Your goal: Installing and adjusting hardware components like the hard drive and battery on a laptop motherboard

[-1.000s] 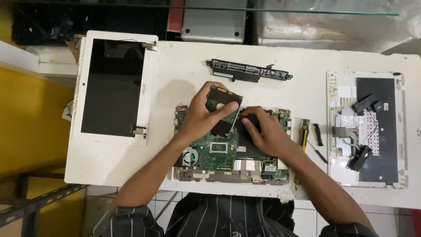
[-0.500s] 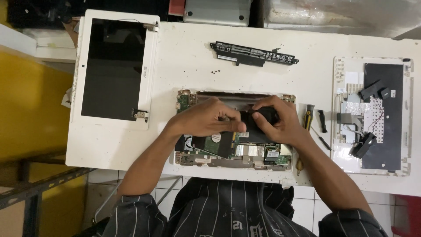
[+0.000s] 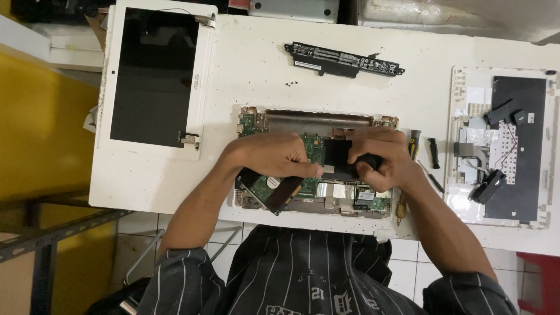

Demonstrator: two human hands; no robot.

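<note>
An opened laptop base with a green motherboard (image 3: 312,144) lies at the table's near edge. My left hand (image 3: 274,154) rests on the board's left half. It holds a flat hard drive (image 3: 269,188) that tilts up at the lower left corner. My right hand (image 3: 382,154) is closed around a small black object (image 3: 370,160) over the board's right half, beside a black cover patch (image 3: 337,158). The two hands nearly touch in the middle.
A white screen panel (image 3: 153,76) lies at the left and a long black battery (image 3: 344,59) at the back. The white keyboard cover (image 3: 507,146) with loose black parts sits at the right. Between it and the board lie a yellow-black screwdriver (image 3: 413,142) and a black tool (image 3: 433,153). Tiny screws (image 3: 290,84) are near the battery.
My left hand has come down from the board's upper middle to its left side, and the hard drive now shows tilted under it. My right hand has closed on the black object.
</note>
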